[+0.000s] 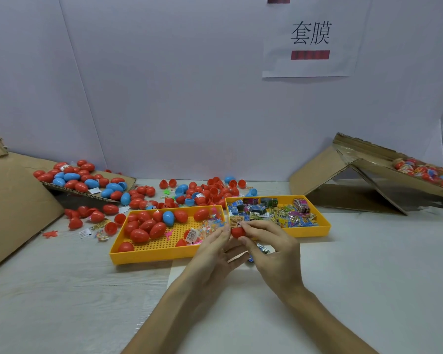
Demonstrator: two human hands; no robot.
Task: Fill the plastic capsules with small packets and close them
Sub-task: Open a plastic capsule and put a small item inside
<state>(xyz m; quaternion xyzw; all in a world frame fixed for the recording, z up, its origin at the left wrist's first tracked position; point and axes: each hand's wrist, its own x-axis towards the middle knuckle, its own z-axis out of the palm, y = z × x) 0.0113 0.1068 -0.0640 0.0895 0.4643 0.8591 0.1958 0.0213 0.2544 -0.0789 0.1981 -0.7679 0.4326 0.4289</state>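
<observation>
Between both hands sits a red capsule half [237, 232], with a small printed packet [236, 221] sticking out of its top. My left hand [216, 251] holds the capsule from the left. My right hand [271, 247] pinches it from the right, thumb and forefinger at the packet. A shiny packet [262, 249] and something blue lie under my right hand, mostly hidden. The left yellow tray [149, 254] holds red capsules, one blue capsule [168, 217] and clear toy packets. The right yellow tray [307, 232] is filled with colourful packets [271, 212].
Loose red and blue capsules [138, 194] and halves are strewn behind the trays and on a cardboard flap [10, 200] at the left. A tilted cardboard box [368, 172] at the right holds wrapped capsules [425, 172]. A white wall with a paper sign [310, 37] stands behind.
</observation>
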